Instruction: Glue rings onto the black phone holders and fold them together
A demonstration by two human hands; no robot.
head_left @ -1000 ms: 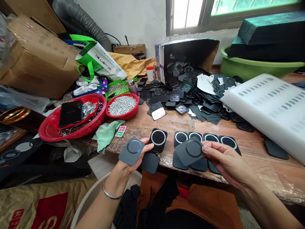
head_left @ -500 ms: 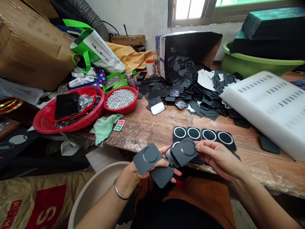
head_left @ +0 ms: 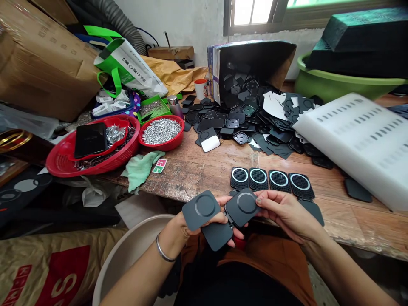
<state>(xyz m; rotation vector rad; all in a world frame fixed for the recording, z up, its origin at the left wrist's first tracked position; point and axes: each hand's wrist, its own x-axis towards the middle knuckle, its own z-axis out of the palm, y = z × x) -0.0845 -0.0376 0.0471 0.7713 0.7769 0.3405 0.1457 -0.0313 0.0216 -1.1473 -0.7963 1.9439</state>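
My left hand is closed round a hinged black case, gripping its lower panel. A loose dark grey sheet with a round imprint is also held there, standing out above the thumb. My right hand pinches the right edge of a second dark grey cover sheet, which lies over the case's upper panel and hides its mesh and ring. Behind the hands, several hinged black cases with pale rings lie in a row on the table.
A heap of black plates spills from a cardboard box. On the left stand a red bowl of metal pins and a red basket. White foam lies at right. A pale bin stands below the table edge.
My right hand has brought the second sheet down and left onto the case's upper panel, covering the mesh that showed before. My left hand keeps its hold, shifting only slightly.
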